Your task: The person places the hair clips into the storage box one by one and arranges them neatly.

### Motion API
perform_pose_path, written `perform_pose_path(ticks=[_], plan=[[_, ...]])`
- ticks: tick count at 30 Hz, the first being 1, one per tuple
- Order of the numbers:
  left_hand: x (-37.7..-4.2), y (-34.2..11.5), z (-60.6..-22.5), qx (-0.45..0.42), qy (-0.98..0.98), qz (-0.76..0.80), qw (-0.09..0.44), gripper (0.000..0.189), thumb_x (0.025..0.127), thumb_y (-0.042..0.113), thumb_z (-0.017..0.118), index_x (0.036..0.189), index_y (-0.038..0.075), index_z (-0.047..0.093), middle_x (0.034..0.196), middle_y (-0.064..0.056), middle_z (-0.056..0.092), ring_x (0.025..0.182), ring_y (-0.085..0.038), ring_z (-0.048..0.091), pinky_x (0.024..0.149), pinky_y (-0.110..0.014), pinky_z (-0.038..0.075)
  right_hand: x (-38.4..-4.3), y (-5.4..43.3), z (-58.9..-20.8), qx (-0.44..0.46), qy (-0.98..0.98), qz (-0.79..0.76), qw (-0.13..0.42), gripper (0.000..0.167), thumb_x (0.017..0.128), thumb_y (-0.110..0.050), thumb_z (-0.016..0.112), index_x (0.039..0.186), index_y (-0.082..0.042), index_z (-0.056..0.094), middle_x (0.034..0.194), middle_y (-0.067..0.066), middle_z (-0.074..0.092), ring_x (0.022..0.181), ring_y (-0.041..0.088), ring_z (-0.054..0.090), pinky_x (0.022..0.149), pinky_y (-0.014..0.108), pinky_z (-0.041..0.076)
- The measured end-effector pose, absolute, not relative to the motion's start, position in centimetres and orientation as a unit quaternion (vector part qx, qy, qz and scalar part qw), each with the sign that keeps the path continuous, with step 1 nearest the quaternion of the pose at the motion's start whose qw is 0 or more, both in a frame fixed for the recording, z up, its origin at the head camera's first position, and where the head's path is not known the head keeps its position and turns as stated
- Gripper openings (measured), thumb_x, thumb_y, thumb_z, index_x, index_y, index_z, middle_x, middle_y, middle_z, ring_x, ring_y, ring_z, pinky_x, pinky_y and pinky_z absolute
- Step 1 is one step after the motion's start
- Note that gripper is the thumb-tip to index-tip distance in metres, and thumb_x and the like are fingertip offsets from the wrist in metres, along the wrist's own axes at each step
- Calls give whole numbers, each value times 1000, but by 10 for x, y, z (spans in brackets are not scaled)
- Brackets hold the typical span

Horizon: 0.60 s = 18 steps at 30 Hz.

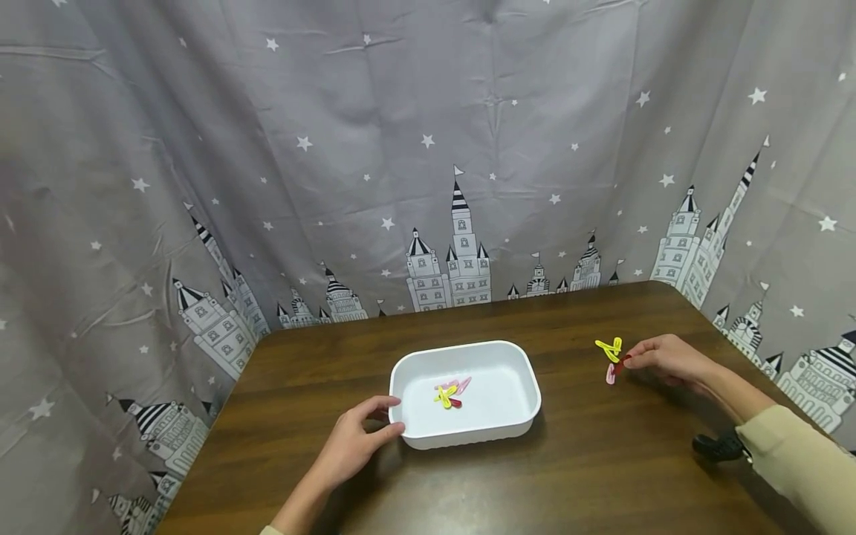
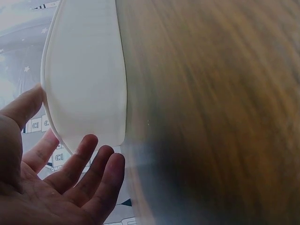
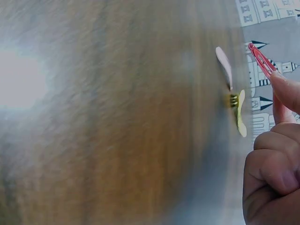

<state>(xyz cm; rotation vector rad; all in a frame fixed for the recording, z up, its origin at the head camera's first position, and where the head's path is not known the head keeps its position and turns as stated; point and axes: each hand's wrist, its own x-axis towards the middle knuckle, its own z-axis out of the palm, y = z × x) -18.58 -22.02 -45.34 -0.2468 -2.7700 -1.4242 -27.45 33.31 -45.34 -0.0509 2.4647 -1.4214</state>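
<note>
W/ R hand (image 1: 675, 359), pinching red clip (image 3: 262, 60); w/ L hand (image 1: 351, 443), loosely spread, touching tub (image 1: 498, 394).
Toward table's (image 1: 568, 475) far R corner; could drop clip from slack pinch, scatter yellow clips (image 1: 609, 349) + pink clip (image 3: 225, 67) alongside by sweeping low, or skew tub by pushing w/ L. Blocked from clips in tub (image 1: 446, 397) by R wall. Past far edge, curtain (image 1: 428, 89).

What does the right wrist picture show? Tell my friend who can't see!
A right hand pinches a red hair clip. A pink clip and yellow clips lie on the brown table, with a castle-patterned curtain behind.
</note>
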Motion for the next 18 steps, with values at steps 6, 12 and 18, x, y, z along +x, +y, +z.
perform_pose_path(ticks=[6,12,18], plan=[[-186,-221,-452,-78,-887,-454,10,37,85,22,82,119,13,70,105,-2,71,102,-25,67,90,-44,51,-279,325,-443,-34,859,-493,132,32,90,-22,74,103,7,69,67,-7,51,51,7,34,48,26,32],[-186,-222,-453,-81,-887,-454,17,37,84,21,82,118,13,70,103,-3,71,99,-22,66,90,-44,52,-284,319,-431,-32,860,-493,126,33,89,-24,75,104,5,69,56,-11,39,44,7,30,43,26,29],[-185,-221,-454,-87,-888,-451,14,38,85,23,82,119,13,70,105,-4,72,98,-19,66,86,-35,52,-284,314,-421,-42,862,-490,125,36,89,-23,73,107,7,69,57,-10,41,44,8,29,43,26,28]])
